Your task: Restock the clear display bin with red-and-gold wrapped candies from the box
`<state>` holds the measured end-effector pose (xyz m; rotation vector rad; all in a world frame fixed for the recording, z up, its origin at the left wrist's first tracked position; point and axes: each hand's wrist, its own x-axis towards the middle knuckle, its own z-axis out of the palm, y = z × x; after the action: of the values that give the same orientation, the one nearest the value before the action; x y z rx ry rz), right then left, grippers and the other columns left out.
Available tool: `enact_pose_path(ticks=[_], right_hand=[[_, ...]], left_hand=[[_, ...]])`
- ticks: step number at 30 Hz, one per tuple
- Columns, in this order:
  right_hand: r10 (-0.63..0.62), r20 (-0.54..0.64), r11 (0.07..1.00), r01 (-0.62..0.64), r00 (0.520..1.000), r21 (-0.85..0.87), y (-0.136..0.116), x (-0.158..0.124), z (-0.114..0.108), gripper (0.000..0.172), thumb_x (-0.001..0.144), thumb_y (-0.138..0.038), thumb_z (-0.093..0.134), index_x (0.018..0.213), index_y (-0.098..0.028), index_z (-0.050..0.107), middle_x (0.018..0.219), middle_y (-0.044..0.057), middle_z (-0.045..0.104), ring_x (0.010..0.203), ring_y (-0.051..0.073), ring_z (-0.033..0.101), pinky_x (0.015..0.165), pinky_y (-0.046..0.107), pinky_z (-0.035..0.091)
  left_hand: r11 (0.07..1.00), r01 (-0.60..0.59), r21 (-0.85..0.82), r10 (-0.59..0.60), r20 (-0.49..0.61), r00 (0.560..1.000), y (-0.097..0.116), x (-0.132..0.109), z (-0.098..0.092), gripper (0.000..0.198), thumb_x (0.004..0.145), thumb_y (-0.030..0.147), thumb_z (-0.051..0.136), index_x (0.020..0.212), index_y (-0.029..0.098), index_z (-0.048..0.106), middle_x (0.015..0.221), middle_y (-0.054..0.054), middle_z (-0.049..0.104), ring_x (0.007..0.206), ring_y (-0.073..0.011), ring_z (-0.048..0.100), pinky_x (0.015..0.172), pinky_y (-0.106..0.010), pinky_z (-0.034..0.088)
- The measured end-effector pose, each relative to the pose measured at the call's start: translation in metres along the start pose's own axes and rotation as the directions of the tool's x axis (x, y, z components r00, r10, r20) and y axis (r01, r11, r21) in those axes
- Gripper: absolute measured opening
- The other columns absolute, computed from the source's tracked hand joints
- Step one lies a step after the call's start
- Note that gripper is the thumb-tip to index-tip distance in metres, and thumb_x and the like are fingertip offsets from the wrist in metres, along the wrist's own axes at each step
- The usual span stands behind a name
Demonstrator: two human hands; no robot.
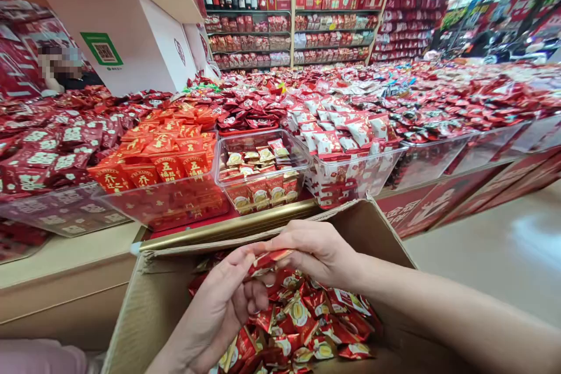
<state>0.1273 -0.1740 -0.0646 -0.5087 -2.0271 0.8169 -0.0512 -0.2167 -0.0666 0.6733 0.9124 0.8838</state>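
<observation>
Both my hands meet over a cardboard box (131, 304). Between them is a small red candy packet (268, 260), partly hidden by fingers. My left hand (230, 283) pinches its left end between thumb and forefinger, the other fingers curled below. My right hand (313, 251) grips the right end from above. Under my hands, many loose red and gold candy packets (300, 312) lie heaped in the box. Just beyond the box stands a clear plastic bin (263, 181), partly filled with similar packets set in rows.
Left of that bin is one of orange-red packets (162, 158); right of it, one of white and red packets (346, 134). A gold-edged counter (236, 222) runs behind the box. A white stand with a QR code (103, 49) rises at left. Stocked shelves (291, 23) line the back.
</observation>
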Motion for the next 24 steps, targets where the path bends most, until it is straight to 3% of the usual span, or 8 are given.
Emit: enact_pose_path(ticks=[2,4,6,8,12,17,20,24], right_hand=[[0.172,-0.032,0.973,-0.164,0.985,0.16,-0.001,0.0,0.0,0.027,0.08,-0.03,0.045,0.105,-0.023,0.052,0.088,0.004,0.059,0.073,0.012,0.055,0.065,0.024,0.046],[0.402,-0.044,0.851,-0.355,0.915,0.386,-0.001,0.002,0.004,0.032,0.081,-0.039,0.039,0.108,-0.023,0.046,0.085,0.004,0.056,0.065,0.012,0.055,0.052,0.024,0.047],[0.546,-0.003,0.717,-0.465,0.838,0.519,-0.001,0.003,0.009,0.033,0.08,-0.047,0.037,0.102,-0.023,0.044,0.076,0.001,0.054,0.055,0.011,0.054,0.038,0.022,0.044],[0.589,0.018,0.686,-0.511,0.808,0.518,0.0,0.005,0.015,0.03,0.077,-0.05,0.042,0.087,-0.022,0.044,0.063,-0.003,0.05,0.046,0.009,0.05,0.033,0.019,0.04],[0.577,-0.029,0.743,-0.51,0.816,0.434,0.005,0.004,0.023,0.03,0.075,-0.048,0.047,0.068,-0.02,0.04,0.048,-0.006,0.044,0.036,0.006,0.042,0.031,0.017,0.036],[0.607,-0.033,0.706,-0.52,0.794,0.481,0.006,0.0,0.023,0.03,0.073,-0.048,0.049,0.069,-0.019,0.042,0.05,-0.005,0.047,0.037,0.007,0.045,0.032,0.018,0.037],[0.541,0.052,0.742,-0.506,0.839,0.439,-0.001,0.007,0.008,0.025,0.073,-0.043,0.051,0.076,-0.018,0.048,0.058,-0.003,0.052,0.045,0.008,0.051,0.042,0.021,0.044],[0.217,-0.078,0.961,-0.227,0.973,-0.158,-0.014,0.047,-0.039,0.018,0.079,-0.03,0.047,0.085,-0.016,0.056,0.078,0.002,0.058,0.071,0.01,0.054,0.067,0.023,0.043]], left_hand=[[0.988,-0.152,0.011,0.152,-0.15,0.977,0.0,0.001,0.004,0.029,0.068,0.027,0.064,0.094,0.022,0.055,0.07,0.002,0.065,0.052,-0.0065,0.055,0.048,-0.015,0.042],[0.948,-0.306,0.087,0.318,-0.275,0.907,-0.001,0.002,0.007,0.037,0.063,0.025,0.069,0.096,0.023,0.051,0.067,0.005,0.064,0.052,-0.0068,0.057,0.048,-0.014,0.044],[0.898,-0.409,0.163,0.441,-0.323,0.838,-0.004,0.005,0.01,0.045,0.061,0.023,0.071,0.099,0.026,0.047,0.064,0.007,0.065,0.053,-0.0072,0.059,0.05,-0.014,0.046],[0.885,-0.426,0.187,0.464,-0.296,0.835,-0.007,0.006,0.01,0.048,0.06,0.021,0.071,0.1,0.026,0.047,0.064,0.008,0.065,0.056,-0.0082,0.061,0.054,-0.015,0.049],[0.916,-0.359,0.18,0.397,-0.272,0.877,-0.014,0.006,0.008,0.035,0.056,0.022,0.073,0.087,0.02,0.056,0.063,0.006,0.067,0.055,-0.0085,0.061,0.051,-0.014,0.05],[0.896,-0.392,0.207,0.439,-0.285,0.852,-0.015,0.008,0.004,0.024,0.056,0.024,0.074,0.074,0.019,0.059,0.059,0.006,0.067,0.054,-0.0094,0.061,0.046,-0.013,0.048],[0.871,-0.428,0.242,0.484,-0.262,0.835,-0.012,0.011,0.001,0.027,0.06,0.026,0.071,0.084,0.021,0.058,0.065,0.006,0.068,0.056,-0.0094,0.061,0.052,-0.016,0.051],[0.812,-0.447,0.376,0.554,-0.253,0.793,-0.01,0.012,-0.006,0.026,0.07,0.031,0.062,0.093,0.021,0.055,0.076,0.003,0.068,0.065,-0.0099,0.062,0.06,-0.017,0.05]])
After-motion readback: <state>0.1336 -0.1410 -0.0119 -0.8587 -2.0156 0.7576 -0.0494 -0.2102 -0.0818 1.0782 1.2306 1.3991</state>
